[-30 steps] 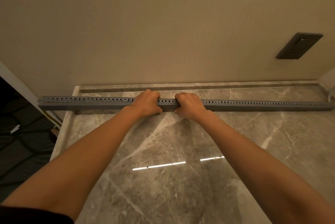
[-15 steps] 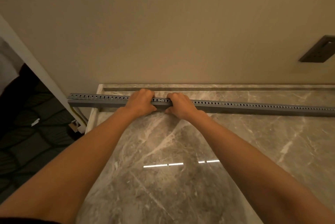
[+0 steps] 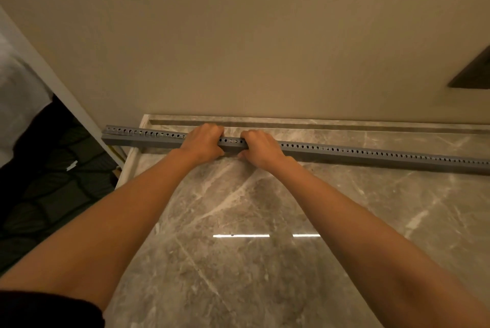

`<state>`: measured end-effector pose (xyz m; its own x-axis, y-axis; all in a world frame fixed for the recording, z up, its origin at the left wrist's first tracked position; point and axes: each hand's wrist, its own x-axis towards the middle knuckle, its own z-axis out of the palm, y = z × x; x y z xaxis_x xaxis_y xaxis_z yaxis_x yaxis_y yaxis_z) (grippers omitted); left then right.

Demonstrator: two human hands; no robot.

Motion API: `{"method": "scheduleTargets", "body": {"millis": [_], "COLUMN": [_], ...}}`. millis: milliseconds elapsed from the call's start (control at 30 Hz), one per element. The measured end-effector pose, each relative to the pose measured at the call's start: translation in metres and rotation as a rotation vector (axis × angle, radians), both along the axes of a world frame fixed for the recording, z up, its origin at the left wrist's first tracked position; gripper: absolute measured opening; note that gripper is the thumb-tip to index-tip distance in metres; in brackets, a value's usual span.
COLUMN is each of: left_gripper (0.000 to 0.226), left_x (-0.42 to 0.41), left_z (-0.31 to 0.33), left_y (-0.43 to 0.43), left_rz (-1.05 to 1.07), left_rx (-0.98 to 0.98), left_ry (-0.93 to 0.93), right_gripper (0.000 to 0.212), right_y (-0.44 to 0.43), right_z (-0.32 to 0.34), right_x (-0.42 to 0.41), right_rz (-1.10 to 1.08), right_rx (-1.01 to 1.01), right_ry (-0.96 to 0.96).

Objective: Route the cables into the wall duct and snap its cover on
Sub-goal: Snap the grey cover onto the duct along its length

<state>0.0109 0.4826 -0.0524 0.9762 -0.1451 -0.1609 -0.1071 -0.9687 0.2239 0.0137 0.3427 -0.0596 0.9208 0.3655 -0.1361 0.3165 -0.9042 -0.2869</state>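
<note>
Since a second ago the view has swung left, so the grey slotted duct (image 3: 344, 151) now shows its left end overhanging the marble counter (image 3: 238, 261) at centre left. Left hand (image 3: 202, 142) and right hand (image 3: 261, 148) are both clenched around it mid-frame. No cables show; whether the cover is seated I cannot tell, so routing looks undone.
</note>
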Motion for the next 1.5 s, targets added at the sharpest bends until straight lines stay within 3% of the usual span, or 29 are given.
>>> {"method": "scheduleTargets", "body": {"millis": [367,700,1000,1267,1500], "left_gripper": [0.028,0.026,0.028,0.031,0.039], "left_x": [-0.002,0.003,0.003,0.002,0.002], "left_z": [0.007,0.004,-0.003,-0.005,-0.001], "left_y": [0.059,0.083,0.087,0.108,0.16], "left_rz": [0.008,-0.228,-0.353,-0.283,-0.182], "left_rx": [0.052,0.171,0.211,0.009,0.07], "left_ry": [-0.02,-0.044,-0.14,-0.113,-0.1], "right_gripper": [0.019,0.026,0.019,0.018,0.022], "right_y": [0.041,0.087,0.093,0.099,0.14], "right_z": [-0.003,-0.003,-0.001,0.003,0.001], "right_x": [-0.006,-0.006,-0.008,-0.01,-0.008], "right_rz": [-0.023,-0.027,-0.043,-0.1,-0.058], "right_rx": [0.028,-0.042,-0.087,-0.084,-0.016], "right_ry": [-0.072,-0.071,-0.087,-0.057,-0.045]}}
